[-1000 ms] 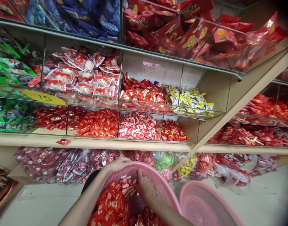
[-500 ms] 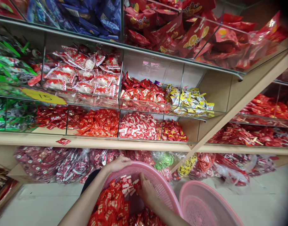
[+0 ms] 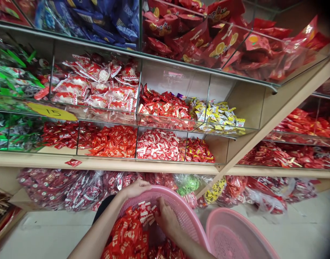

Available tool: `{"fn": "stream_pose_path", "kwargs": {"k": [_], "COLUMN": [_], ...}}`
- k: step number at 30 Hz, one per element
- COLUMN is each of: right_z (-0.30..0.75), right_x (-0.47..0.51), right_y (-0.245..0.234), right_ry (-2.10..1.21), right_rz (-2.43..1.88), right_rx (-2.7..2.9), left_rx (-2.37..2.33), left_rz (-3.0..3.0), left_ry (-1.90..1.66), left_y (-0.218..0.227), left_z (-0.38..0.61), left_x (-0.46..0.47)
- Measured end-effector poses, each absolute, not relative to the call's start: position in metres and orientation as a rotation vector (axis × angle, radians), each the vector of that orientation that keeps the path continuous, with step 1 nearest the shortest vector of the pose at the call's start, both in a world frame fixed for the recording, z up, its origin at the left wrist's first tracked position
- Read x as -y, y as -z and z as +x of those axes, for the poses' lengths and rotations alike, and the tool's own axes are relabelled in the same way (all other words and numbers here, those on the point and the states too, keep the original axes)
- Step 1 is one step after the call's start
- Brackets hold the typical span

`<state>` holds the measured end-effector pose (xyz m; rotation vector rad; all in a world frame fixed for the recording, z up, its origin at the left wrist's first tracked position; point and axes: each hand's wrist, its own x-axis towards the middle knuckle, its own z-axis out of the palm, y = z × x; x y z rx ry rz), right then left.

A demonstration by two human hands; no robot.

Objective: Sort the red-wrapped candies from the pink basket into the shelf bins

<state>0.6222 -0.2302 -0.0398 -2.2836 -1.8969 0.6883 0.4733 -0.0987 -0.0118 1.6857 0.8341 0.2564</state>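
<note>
A pink plastic basket (image 3: 186, 205) is tilted in front of me. It holds many orange-red wrapped candies (image 3: 127, 233) and a small heap of red-and-white candies (image 3: 145, 213). My left hand (image 3: 138, 187) is closed on the basket's far left rim. Inside the basket, my right hand (image 3: 166, 217) is closed beside the red-and-white heap, with candies at its fingertips; how many is hidden by the fingers. Darker red candies (image 3: 167, 250) lie below my right wrist.
A second pink basket (image 3: 235, 233) stands on the floor to the right. Ahead, glass-fronted shelf bins hold red-and-white candies (image 3: 159, 145) and other sweets. Bagged candies (image 3: 81, 189) lie beneath the wooden shelf edge (image 3: 154, 166). One red candy (image 3: 73, 162) rests on that ledge.
My right hand has shifted slightly left and its fingers have turned, covering most of the candies that showed at its fingertips. My left hand stays on the rim.
</note>
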Motion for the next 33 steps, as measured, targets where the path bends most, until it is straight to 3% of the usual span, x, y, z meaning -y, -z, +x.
{"fn": "stream_pose_path", "kwargs": {"k": [15, 22, 26, 33], "right_z": [0.624, 0.645, 0.665, 0.677], "right_x": [0.226, 0.195, 0.161, 0.124], "right_y": [0.034, -0.07, -0.128, -0.135], "right_ry": [-0.619, -0.264, 0.136, 0.362], "right_rz": [-2.191, -1.84, -2.094, -2.475], "right_rx": [1.881, 1.828, 1.767, 1.786], "left_rx": [-0.832, -0.827, -0.815, -0.83], "left_rz": [1.699, 1.651, 1.648, 1.664], "left_ry": [-0.261, -0.276, -0.286, -0.281], "left_y": [0.014, 0.012, 0.013, 0.017], "left_z": [0.474, 0.474, 0.473, 0.473], "left_x": [0.097, 0.099, 0.098, 0.096]}}
